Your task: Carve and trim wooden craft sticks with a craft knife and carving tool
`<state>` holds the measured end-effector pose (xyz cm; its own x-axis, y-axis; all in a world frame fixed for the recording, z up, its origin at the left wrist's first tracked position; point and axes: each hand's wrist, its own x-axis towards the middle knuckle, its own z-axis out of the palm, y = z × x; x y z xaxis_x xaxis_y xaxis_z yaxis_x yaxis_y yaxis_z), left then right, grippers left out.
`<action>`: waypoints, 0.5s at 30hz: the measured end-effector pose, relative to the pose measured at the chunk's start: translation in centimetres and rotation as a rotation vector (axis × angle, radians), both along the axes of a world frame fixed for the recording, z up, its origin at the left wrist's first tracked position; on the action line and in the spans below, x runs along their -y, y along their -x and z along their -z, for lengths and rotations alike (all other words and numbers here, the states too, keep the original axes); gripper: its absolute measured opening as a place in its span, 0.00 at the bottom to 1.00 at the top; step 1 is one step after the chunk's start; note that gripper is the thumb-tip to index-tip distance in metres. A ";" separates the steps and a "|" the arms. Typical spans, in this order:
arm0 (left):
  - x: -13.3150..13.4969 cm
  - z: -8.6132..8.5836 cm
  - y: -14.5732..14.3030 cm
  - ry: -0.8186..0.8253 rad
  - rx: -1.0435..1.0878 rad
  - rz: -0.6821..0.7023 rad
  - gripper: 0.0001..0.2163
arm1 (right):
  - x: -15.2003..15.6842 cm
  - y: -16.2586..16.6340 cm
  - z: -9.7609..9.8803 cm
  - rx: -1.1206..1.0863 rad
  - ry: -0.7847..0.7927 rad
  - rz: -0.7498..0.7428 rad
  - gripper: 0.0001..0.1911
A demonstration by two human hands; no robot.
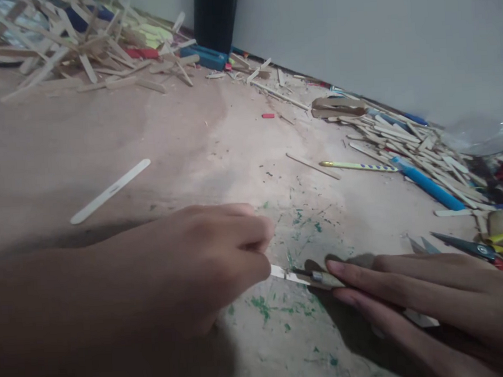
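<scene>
My left hand [217,258] is closed over one end of a pale craft stick [278,272] lying against the table. Most of that end is hidden under the fingers. My right hand [434,291] pinches a small carving tool [329,279] with a light handle, a metal collar and a thin dark blade. The blade's tip meets the stick just right of my left fingers, where a notch or break shows. Part of the handle is hidden by the right fingers. Another craft stick [110,191] lies alone at the left, with a dark mark at its middle.
Loose craft sticks [88,51] heap up at the far left. A second pile of sticks [417,140] lies at the right, near a blue tube [432,184], a patterned pencil [355,166] and scissors [482,249]. Green flecks [261,306] dot the table. A wall [374,41] stands behind.
</scene>
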<state>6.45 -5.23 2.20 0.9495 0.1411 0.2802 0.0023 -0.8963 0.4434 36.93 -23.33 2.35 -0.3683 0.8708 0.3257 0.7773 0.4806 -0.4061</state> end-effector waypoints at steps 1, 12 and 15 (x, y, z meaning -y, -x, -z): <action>-0.1 0.1 0.0 -0.008 0.011 0.004 0.19 | 0.3 -0.1 0.4 0.014 -0.019 0.003 0.23; -0.2 0.6 0.3 -0.061 0.021 0.012 0.18 | 0.5 -0.5 1.7 0.090 -0.065 -0.013 0.24; 0.0 0.5 0.4 -0.058 0.025 0.019 0.19 | 0.6 -0.6 1.8 0.106 -0.075 -0.021 0.24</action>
